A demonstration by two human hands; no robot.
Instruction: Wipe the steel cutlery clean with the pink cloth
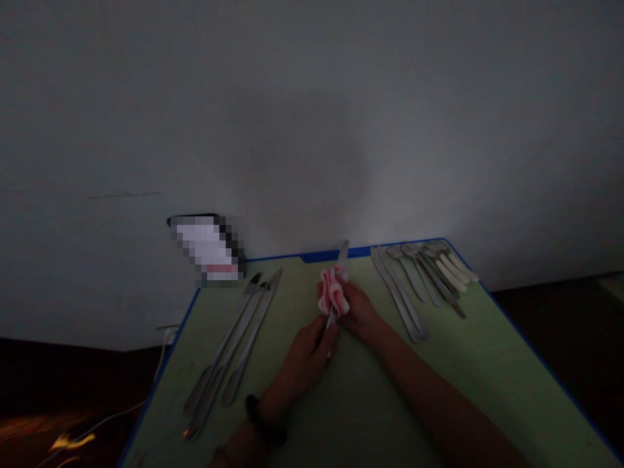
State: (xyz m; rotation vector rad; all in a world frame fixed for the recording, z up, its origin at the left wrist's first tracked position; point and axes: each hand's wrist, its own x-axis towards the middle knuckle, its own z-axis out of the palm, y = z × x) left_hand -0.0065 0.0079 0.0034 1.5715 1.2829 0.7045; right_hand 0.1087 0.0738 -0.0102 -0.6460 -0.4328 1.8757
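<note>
My left hand is closed around the handle of a table knife, whose blade tip points away toward the wall. Folded about the blade is a pink and white cloth, gripped by my right hand. Only the far end of the blade and a bit of the handle show past the cloth and fingers. Left of my hands, several table knives lie side by side on the green table. To the right rest two more knives.
Several spoons and forks, some with white handles, lie at the back right of the green table. A blurred-out phone-like device leans on the wall at the back left. A white cable hangs beside the left edge.
</note>
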